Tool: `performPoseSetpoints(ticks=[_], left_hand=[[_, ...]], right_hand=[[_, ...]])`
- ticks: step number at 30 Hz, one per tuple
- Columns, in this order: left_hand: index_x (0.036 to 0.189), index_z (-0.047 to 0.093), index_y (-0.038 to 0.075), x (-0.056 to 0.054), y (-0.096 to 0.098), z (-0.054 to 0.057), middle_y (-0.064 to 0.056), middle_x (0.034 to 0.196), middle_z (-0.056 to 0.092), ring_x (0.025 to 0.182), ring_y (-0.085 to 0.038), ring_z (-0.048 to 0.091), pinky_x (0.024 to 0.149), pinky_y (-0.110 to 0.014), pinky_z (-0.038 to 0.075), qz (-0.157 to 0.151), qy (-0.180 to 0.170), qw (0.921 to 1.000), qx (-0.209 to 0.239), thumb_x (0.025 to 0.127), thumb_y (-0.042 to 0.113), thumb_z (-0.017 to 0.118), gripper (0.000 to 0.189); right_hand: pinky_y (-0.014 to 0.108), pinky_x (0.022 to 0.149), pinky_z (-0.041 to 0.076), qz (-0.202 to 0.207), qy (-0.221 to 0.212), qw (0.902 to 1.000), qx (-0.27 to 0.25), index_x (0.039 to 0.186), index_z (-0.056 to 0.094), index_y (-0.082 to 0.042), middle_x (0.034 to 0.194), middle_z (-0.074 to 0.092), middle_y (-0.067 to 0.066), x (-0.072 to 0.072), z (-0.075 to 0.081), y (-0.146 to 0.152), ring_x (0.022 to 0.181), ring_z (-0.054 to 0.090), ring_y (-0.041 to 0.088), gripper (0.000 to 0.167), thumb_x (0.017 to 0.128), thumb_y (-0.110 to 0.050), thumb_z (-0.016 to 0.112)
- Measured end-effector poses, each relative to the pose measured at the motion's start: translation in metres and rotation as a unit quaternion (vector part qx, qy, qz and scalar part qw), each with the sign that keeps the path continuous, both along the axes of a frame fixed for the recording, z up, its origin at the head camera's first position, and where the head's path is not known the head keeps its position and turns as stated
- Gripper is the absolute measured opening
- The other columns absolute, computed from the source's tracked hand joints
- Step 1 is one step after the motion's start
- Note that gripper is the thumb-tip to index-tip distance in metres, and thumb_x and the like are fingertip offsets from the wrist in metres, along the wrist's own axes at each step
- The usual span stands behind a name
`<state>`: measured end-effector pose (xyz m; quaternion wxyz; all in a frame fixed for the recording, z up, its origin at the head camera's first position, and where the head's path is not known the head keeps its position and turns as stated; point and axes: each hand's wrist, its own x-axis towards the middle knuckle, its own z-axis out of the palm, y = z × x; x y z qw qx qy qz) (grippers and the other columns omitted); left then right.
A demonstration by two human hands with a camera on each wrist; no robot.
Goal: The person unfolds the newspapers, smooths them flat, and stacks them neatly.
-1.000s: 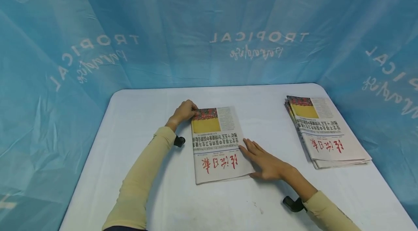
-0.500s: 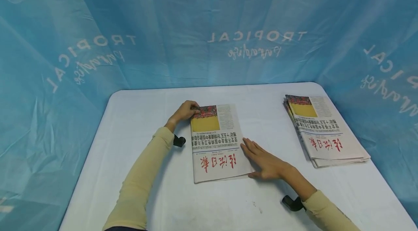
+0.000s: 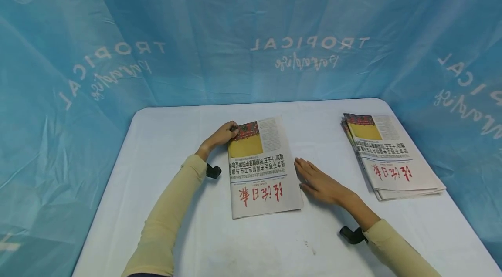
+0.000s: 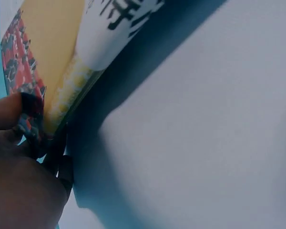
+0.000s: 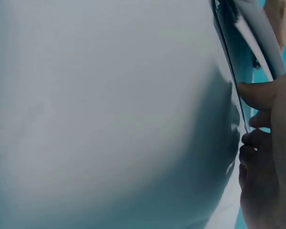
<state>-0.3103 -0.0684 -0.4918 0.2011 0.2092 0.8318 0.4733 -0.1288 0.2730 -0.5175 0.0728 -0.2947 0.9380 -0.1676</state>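
Note:
A folded newspaper (image 3: 259,172) with red headline characters and a red-and-yellow picture is at the middle of the table, upside down to the head camera. At its far left corner my left hand (image 3: 221,134) pinches it, thumb over the print and fingers beneath. In the left wrist view that edge of the newspaper (image 4: 62,52) is raised above the white surface, with its shadow below. My right hand (image 3: 319,182) lies beside the right edge, fingers extended. Its fingertips (image 5: 250,93) are right at the paper's edge in the right wrist view.
A stack of similar folded newspapers (image 3: 392,155) lies at the right side of the white table (image 3: 176,120). Blue printed sheeting (image 3: 219,50) hangs behind the table and along both sides. A black wrist camera (image 3: 353,235) sits on the right forearm.
The newspaper's far edge has risen and turned slightly, its right side shifting away from the person. My right hand has moved slightly forward, its thumb off the near right corner. My left hand keeps its pinch.

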Motion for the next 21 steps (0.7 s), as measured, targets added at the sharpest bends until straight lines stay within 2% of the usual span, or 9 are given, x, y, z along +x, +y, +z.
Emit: performPoseSetpoints(ticks=[2,5,7,9,10,15,17,18,21], left_hand=[[0.102,0.045,-0.001,0.003,0.001,-0.001,-0.009,0.085,0.041,0.073,-0.021,0.037,0.076,-0.04,0.034,0.007,-0.001,0.9997,0.021,0.106,0.012,0.036,0.017],[0.097,0.045,0.002,0.008,0.003,-0.005,-0.007,0.084,0.042,0.076,-0.021,0.038,0.101,-0.051,0.031,0.029,0.001,0.999,0.033,0.106,0.016,0.036,0.018],[0.095,0.046,0.005,0.011,0.004,-0.008,-0.005,0.083,0.043,0.077,-0.021,0.04,0.114,-0.06,0.012,0.042,0.005,0.9986,0.032,0.107,0.018,0.038,0.019],[0.093,0.047,0.007,0.013,0.005,-0.011,-0.003,0.082,0.044,0.079,-0.021,0.041,0.113,-0.065,-0.007,0.055,0.01,0.9979,0.032,0.107,0.02,0.039,0.02],[0.093,0.047,0.007,0.013,0.006,-0.013,-0.003,0.081,0.044,0.078,-0.021,0.041,0.112,-0.066,-0.009,0.055,0.015,0.9976,0.038,0.107,0.019,0.039,0.021],[0.098,0.055,0.001,0.015,0.01,-0.017,-0.007,0.078,0.05,0.075,-0.027,0.046,0.111,-0.068,0.005,0.062,0.063,0.9949,0.049,0.106,0.016,0.042,0.021],[0.105,0.06,0.001,0.017,0.013,-0.018,-0.011,0.084,0.056,0.083,-0.03,0.051,0.108,-0.067,0.015,0.08,0.095,0.992,0.021,0.105,0.018,0.046,0.021],[0.108,0.061,0.002,0.019,0.015,-0.018,-0.013,0.089,0.058,0.09,-0.033,0.052,0.109,-0.066,0.014,0.093,0.11,0.9895,0.0,0.104,0.019,0.049,0.022],[0.12,0.061,0.005,0.024,0.024,-0.018,-0.018,0.109,0.06,0.11,-0.039,0.048,0.102,-0.062,0.023,0.12,0.157,0.9784,-0.06,0.101,0.021,0.055,0.026]], right_hand=[[0.051,0.118,0.015,-0.005,-0.006,0.9999,-0.012,0.154,0.017,0.002,0.161,0.015,0.022,-0.007,-0.001,-0.002,0.148,0.016,0.038,0.068,0.101,-0.021,0.052],[0.052,0.118,0.015,-0.004,-0.003,0.9998,-0.021,0.154,0.016,0.001,0.161,0.014,0.021,-0.018,-0.006,-0.007,0.149,0.015,0.038,0.07,0.1,-0.022,0.054],[0.052,0.118,0.014,0.002,0.01,0.9998,-0.017,0.154,0.017,0.001,0.161,0.014,0.021,-0.024,-0.009,-0.012,0.149,0.015,0.038,0.071,0.099,-0.024,0.054],[0.052,0.119,0.014,0.009,0.025,0.9996,-0.008,0.154,0.017,0.001,0.161,0.014,0.02,-0.03,-0.012,-0.016,0.149,0.014,0.037,0.073,0.099,-0.028,0.054],[0.052,0.119,0.014,0.01,0.031,0.9995,-0.004,0.154,0.018,0.001,0.161,0.014,0.02,-0.032,-0.013,-0.018,0.149,0.015,0.037,0.074,0.098,-0.031,0.054],[0.05,0.12,0.013,0.004,0.012,0.9999,-0.003,0.154,0.023,-0.001,0.161,0.017,0.018,-0.04,-0.013,-0.024,0.149,0.014,0.037,0.077,0.096,-0.042,0.054],[0.05,0.12,0.013,0.005,0.002,1.0,-0.002,0.153,0.026,-0.002,0.161,0.018,0.019,-0.041,-0.012,-0.025,0.149,0.015,0.038,0.077,0.095,-0.043,0.055],[0.049,0.12,0.013,0.004,-0.003,1.0,-0.002,0.153,0.025,-0.002,0.161,0.018,0.018,-0.041,-0.011,-0.026,0.149,0.014,0.037,0.077,0.095,-0.044,0.055],[0.048,0.12,0.014,0.012,-0.005,0.9999,0.002,0.154,0.024,-0.004,0.162,0.016,0.017,-0.043,-0.008,-0.027,0.15,0.013,0.035,0.077,0.095,-0.043,0.055]])
